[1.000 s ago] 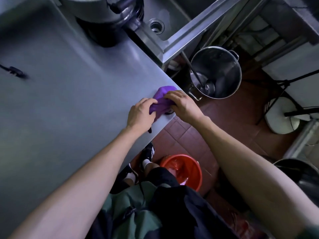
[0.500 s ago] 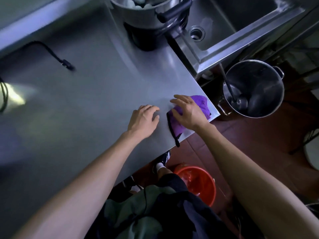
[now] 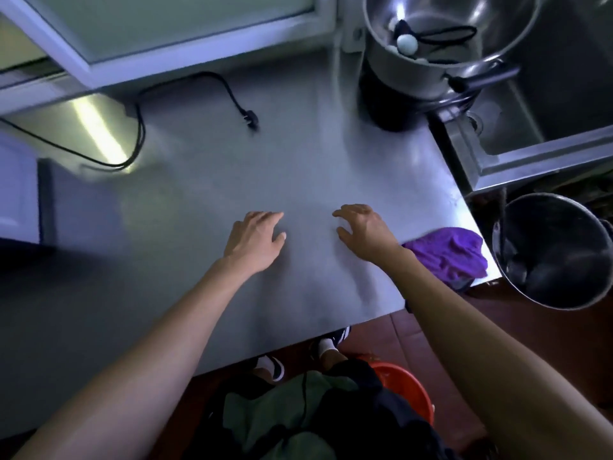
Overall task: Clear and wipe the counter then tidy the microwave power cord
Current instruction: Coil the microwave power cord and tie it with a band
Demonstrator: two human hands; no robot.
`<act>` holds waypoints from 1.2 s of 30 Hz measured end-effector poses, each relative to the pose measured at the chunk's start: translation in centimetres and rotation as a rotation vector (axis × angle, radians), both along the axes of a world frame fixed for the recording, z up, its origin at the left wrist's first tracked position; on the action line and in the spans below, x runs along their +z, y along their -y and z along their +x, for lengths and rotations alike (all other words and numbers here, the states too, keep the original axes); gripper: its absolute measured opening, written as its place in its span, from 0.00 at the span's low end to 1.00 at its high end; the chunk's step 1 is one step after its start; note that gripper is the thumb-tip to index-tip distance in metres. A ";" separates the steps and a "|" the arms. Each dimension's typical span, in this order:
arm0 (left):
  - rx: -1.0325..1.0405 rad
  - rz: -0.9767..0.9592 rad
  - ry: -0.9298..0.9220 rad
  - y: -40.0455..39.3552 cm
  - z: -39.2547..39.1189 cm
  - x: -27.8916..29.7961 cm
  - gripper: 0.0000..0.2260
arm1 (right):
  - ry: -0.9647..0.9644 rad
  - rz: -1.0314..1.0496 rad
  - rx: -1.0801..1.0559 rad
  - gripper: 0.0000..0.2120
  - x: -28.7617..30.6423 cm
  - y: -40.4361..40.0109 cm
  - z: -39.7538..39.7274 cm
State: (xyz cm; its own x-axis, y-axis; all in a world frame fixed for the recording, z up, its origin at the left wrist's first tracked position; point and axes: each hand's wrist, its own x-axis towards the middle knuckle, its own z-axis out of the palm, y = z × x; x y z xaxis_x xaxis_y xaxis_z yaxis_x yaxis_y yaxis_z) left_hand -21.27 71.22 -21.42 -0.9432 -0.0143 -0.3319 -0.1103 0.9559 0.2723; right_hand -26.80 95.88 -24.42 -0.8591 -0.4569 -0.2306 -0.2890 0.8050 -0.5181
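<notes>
A crumpled purple cloth (image 3: 447,252) lies at the right front corner of the steel counter (image 3: 298,161). My right hand (image 3: 363,229) is just left of it, fingers relaxed, holding nothing. My left hand (image 3: 257,239) is over the counter a little further left, fingers spread and empty. A black power cord (image 3: 139,127) runs along the counter's back left. Its plug (image 3: 249,118) lies loose near the back middle. The white microwave (image 3: 18,187) is cut off at the left edge.
A big steel pot (image 3: 431,44) with eggs stands at the back right beside the sink (image 3: 547,127). On the floor are a steel pot (image 3: 557,254) to the right and an orange bucket (image 3: 404,390) by my feet.
Both hands let go of the purple cloth and moved left, away from it, over the counter. The view has lifted, bringing the cord and plug into sight.
</notes>
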 end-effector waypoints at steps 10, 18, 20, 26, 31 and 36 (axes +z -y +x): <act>0.200 0.085 -0.025 14.3 6.2 0.4 0.22 | 0.073 0.062 0.124 0.18 2.2 14.5 2.9; 0.290 0.102 -0.042 25.5 10.3 -0.4 0.22 | 0.073 0.060 0.132 0.18 3.5 24.3 5.1; 0.297 0.103 -0.037 27.1 10.5 -0.6 0.22 | 0.071 0.068 0.140 0.18 3.7 25.9 5.3; 0.280 0.108 -0.035 29.6 8.5 -1.1 0.22 | 0.041 0.063 0.176 0.18 3.5 29.1 3.5; 0.291 0.076 -0.026 31.0 4.5 -1.5 0.21 | 0.057 0.006 0.191 0.17 2.5 32.4 0.2; 0.307 0.033 -0.009 32.9 -0.9 -1.3 0.21 | 0.090 -0.079 0.181 0.17 1.3 35.7 -4.2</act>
